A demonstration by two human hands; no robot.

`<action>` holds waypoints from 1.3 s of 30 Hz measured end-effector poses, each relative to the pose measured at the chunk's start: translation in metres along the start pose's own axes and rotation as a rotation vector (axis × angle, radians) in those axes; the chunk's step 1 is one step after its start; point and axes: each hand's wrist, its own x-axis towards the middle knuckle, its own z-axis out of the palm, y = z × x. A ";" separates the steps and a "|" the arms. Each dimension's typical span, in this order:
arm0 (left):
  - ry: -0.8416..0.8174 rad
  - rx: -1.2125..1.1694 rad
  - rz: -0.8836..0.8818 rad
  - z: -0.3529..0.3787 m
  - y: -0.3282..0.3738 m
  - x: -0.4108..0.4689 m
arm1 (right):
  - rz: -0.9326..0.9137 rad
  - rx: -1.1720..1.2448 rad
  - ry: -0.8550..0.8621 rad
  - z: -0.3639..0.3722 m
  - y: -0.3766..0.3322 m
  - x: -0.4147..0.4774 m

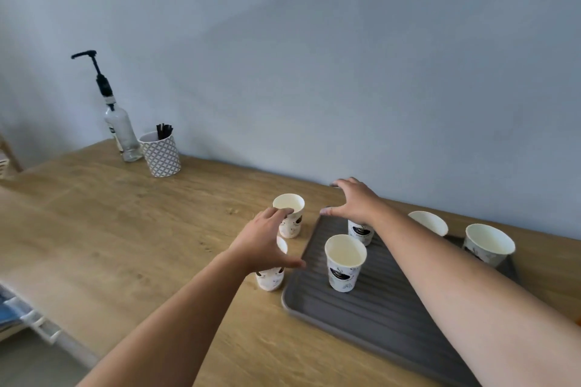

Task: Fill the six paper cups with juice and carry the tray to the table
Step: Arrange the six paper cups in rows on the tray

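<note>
A grey ridged tray point(377, 317) lies on the wooden counter point(125, 229) at the right. Several white printed paper cups stand on the tray: one near the middle point(345, 262) showing a white inside, one point(361, 232) partly hidden behind my right hand, and two at the far right point(429, 223) point(489, 245). Two more cups stand on the counter just left of the tray, a far one point(289, 217) and a near one point(271, 278). My left hand point(264, 242) is spread over the near cup, fingertips by the far cup's rim. My right hand point(352, 201) is spread above the tray's far corner.
A clear pump bottle point(121, 132) and a patterned holder with black sticks point(162, 154) stand at the back left against the blue-grey wall. The counter's front edge runs along the lower left, with white and blue items point(19, 314) below it.
</note>
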 end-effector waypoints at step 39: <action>0.174 -0.248 0.004 -0.037 -0.006 -0.027 | -0.005 0.052 0.204 -0.022 -0.047 -0.018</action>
